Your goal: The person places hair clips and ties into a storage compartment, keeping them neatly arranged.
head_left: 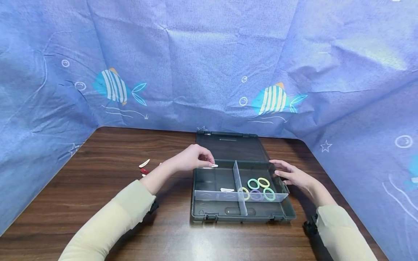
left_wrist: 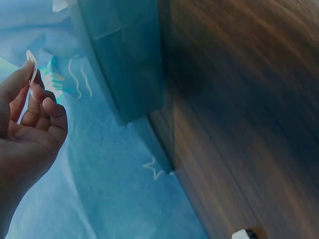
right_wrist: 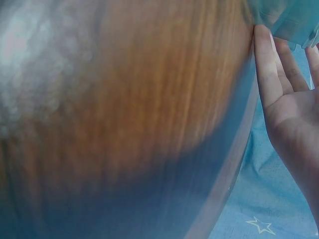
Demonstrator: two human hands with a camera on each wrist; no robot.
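My left hand (head_left: 192, 158) pinches a white hair clip (left_wrist: 32, 66) between thumb and forefinger, above the back left compartment of a grey see-through divider box (head_left: 225, 218). Another white clip (head_left: 226, 190) lies in that same compartment, close to the front divider. In the back right compartment are several hair ties, among them a green one (head_left: 269, 194), a yellow one (head_left: 263, 182) and a purple one (head_left: 255, 195). My right hand (head_left: 295, 177) rests at the box's right wall, fingers fairly straight against its edge.
The box's lid (head_left: 232, 148) lies folded back behind it. Left of the box, partly covered by my left arm, a white clip (head_left: 144, 163) and a red clip (head_left: 144, 170) lie on the wooden table (head_left: 107, 163). A blue fish-print cloth (head_left: 202, 61) hangs behind.
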